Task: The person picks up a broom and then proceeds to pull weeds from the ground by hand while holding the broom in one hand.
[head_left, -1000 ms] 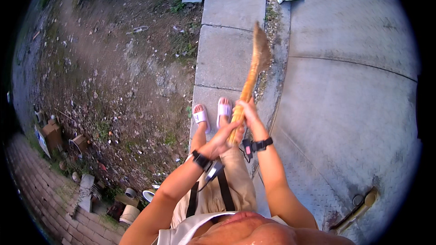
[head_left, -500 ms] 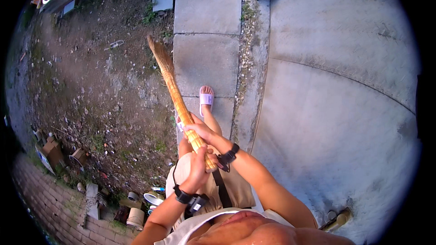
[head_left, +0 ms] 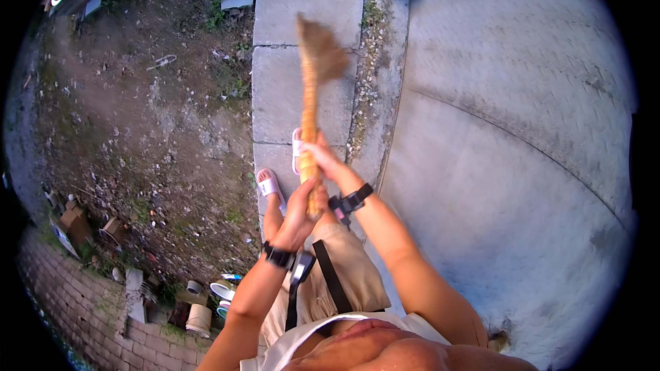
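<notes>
Straw broom (head_left: 310, 99) in left hand (head_left: 300, 212) and right hand (head_left: 323, 156), bristles (head_left: 322, 49) beyond both.

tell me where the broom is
In the head view, the straw broom is just left of centre, gripped by the left hand and right hand, its bristles over concrete slabs.
</notes>
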`<state>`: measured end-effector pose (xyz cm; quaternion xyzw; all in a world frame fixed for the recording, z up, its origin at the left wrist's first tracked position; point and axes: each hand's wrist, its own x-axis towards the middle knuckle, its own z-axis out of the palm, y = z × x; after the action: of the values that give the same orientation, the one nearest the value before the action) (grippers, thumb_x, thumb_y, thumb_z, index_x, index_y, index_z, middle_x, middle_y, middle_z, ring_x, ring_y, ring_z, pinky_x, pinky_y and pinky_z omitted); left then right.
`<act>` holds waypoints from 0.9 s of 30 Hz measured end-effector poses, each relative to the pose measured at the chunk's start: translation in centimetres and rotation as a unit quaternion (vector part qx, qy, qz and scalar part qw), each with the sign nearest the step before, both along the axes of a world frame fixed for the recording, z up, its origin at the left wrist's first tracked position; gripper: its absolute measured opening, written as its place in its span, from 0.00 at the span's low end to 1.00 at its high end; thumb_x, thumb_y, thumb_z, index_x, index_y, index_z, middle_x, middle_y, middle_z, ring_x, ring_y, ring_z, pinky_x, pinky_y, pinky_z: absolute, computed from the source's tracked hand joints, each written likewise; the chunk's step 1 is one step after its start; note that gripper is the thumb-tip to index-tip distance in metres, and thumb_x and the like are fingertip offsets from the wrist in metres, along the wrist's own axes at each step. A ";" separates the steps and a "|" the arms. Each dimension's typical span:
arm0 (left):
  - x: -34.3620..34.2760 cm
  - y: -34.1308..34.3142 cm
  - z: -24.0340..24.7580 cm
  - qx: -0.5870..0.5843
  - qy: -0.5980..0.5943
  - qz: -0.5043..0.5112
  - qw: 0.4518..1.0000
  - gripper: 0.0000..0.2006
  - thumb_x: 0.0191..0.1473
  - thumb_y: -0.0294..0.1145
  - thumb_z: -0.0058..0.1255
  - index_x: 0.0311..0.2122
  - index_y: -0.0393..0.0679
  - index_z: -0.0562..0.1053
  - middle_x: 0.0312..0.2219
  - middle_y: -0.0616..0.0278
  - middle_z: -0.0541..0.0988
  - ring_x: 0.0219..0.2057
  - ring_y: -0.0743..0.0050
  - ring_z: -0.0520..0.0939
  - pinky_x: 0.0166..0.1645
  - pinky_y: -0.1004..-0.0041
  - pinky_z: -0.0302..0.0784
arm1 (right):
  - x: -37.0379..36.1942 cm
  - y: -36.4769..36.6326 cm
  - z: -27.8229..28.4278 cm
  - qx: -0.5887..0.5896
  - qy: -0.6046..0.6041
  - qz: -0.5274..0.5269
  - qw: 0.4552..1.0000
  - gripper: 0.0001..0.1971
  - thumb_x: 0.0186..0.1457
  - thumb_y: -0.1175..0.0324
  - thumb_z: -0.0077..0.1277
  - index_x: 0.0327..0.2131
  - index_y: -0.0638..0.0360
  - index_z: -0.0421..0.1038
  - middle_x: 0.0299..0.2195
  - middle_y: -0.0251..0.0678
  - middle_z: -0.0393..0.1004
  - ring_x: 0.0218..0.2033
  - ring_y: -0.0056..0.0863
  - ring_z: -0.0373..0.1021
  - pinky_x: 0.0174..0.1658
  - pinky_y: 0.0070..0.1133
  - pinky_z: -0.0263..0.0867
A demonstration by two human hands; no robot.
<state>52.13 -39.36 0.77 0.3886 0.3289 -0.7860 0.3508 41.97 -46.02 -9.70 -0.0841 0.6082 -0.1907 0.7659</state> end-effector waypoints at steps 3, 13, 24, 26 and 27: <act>-0.2 2.0 6.7 -0.008 -0.158 -0.072 0.985 0.10 0.60 0.38 0.42 0.36 0.42 0.62 0.23 0.65 0.69 0.18 0.81 0.72 0.19 0.81 0.70 | 3.0 2.0 5.3 0.023 -0.123 0.031 0.992 0.36 0.45 0.76 0.49 0.58 0.51 0.46 0.29 0.38 0.67 0.19 0.28 0.69 0.19 0.24 0.69; -2.3 1.4 5.7 -0.036 -0.021 -0.087 0.995 0.10 0.60 0.40 0.43 0.37 0.45 0.64 0.22 0.68 0.69 0.18 0.82 0.69 0.22 0.80 0.68 | -2.7 0.7 7.4 -0.002 0.054 0.019 0.998 0.39 0.47 0.75 0.49 0.61 0.43 0.41 0.31 0.36 0.66 0.21 0.27 0.70 0.20 0.25 0.69; 1.3 4.1 5.4 -0.020 -0.140 0.006 0.990 0.11 0.61 0.39 0.41 0.32 0.42 0.65 0.21 0.68 0.69 0.18 0.84 0.70 0.21 0.82 0.68 | 6.1 2.5 4.8 0.019 -0.132 0.125 0.983 0.42 0.45 0.75 0.50 0.63 0.48 0.41 0.30 0.37 0.68 0.22 0.22 0.69 0.21 0.19 0.69; 1.4 4.4 7.1 -0.011 -0.192 0.048 0.980 0.11 0.61 0.38 0.40 0.31 0.42 0.64 0.21 0.67 0.68 0.18 0.81 0.70 0.22 0.80 0.70 | 8.0 2.8 7.1 0.052 -0.191 0.124 0.972 0.43 0.46 0.75 0.50 0.64 0.49 0.40 0.31 0.36 0.68 0.22 0.20 0.67 0.21 0.18 0.67; 1.7 4.8 7.7 -0.024 -0.166 0.045 0.985 0.10 0.61 0.38 0.40 0.32 0.44 0.63 0.22 0.69 0.67 0.18 0.83 0.69 0.21 0.81 0.69 | 8.5 2.7 8.3 0.029 -0.191 0.121 0.974 0.43 0.47 0.76 0.50 0.65 0.49 0.39 0.32 0.36 0.67 0.22 0.20 0.66 0.21 0.17 0.66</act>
<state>53.83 -34.55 8.46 0.4902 0.2645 -0.7015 0.4446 50.48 -43.35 -1.36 -0.0973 0.4407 -0.0916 0.8876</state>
